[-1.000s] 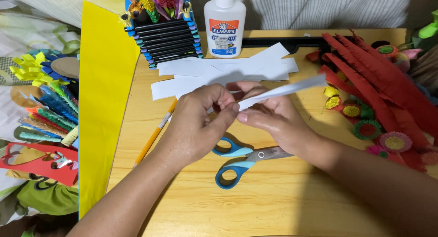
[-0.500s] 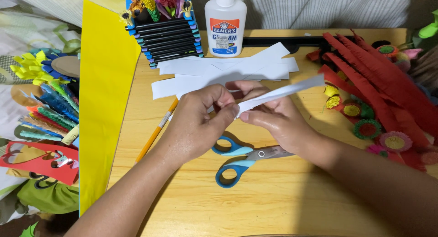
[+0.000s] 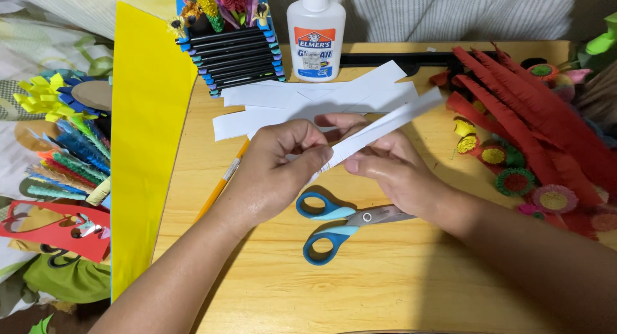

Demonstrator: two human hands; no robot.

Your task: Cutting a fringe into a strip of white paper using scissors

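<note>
Here, paper strip (image 3: 385, 125) pinched between both hands.

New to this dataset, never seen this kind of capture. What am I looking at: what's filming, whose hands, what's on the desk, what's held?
There is no machine here: a person works with two bare hands, filmed by one camera worn on their head, looking down at a wooden table. So there is only one view.

The left hand and right hand meet at the middle and together pinch a long white paper strip, which slants up to the right.

Under the hands lie blue-handled scissors, closed. Behind them are more white paper strips, a white glue bottle and a holder of black pens. A yellow pencil and a yellow sheet lie on the left, red fringed paper on the right.
</note>
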